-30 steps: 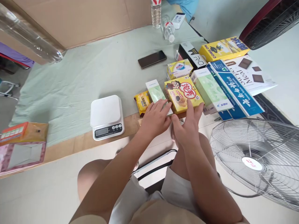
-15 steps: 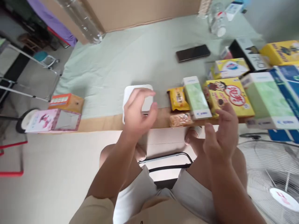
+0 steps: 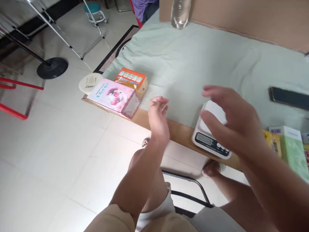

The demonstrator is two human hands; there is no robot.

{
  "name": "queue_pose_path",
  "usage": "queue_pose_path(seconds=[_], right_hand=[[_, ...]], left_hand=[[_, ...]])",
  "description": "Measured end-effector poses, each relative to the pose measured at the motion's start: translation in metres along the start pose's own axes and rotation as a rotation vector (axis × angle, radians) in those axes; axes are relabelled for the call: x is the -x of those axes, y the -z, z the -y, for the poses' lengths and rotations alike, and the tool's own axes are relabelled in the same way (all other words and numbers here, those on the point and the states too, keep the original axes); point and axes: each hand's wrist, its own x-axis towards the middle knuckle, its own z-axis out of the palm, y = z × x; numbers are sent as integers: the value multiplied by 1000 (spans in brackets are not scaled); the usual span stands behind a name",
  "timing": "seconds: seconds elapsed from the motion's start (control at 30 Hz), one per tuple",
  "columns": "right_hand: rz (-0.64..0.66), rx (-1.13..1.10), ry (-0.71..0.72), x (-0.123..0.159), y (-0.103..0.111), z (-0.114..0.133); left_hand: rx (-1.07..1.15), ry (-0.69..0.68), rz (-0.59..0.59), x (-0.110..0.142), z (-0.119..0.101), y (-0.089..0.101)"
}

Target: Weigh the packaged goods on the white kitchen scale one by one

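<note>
My left hand (image 3: 159,120) hovers over the table's front edge with nothing in it, its fingers loosely bent and apart. To its left are a pink and white box (image 3: 114,96) with a fruit picture and an orange box (image 3: 132,80) behind it. My right hand (image 3: 234,119), somewhat blurred, is raised above a white kitchen scale (image 3: 198,131). Its thumb and fingers are spread and hold nothing. The scale's dark display faces me, and the hand hides part of its platform and buttons.
A round Dove container (image 3: 89,83) sits at the table's left corner. On the right are a phone (image 3: 289,97), a yellow packet (image 3: 274,141) and a green and white box (image 3: 291,148). A clear bottle (image 3: 180,14) stands at the back by a cardboard panel (image 3: 241,19).
The view has swung left. My left hand has moved from over the scale towards the boxes at the left. My right hand has moved from beside the snack boxes to above the scale.
</note>
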Motion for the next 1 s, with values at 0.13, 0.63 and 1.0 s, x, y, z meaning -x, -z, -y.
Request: queue_pose_path(seconds=[0.13, 0.63, 1.0], right_hand=[[394, -123, 105, -121, -88, 28], [715, 168, 190, -198, -227, 39], [754, 626, 54, -164, -143, 17]], left_hand=[[289, 151, -65, 12, -4, 3], [416, 231, 10, 11, -18, 22], [394, 102, -37, 5, -20, 17]])
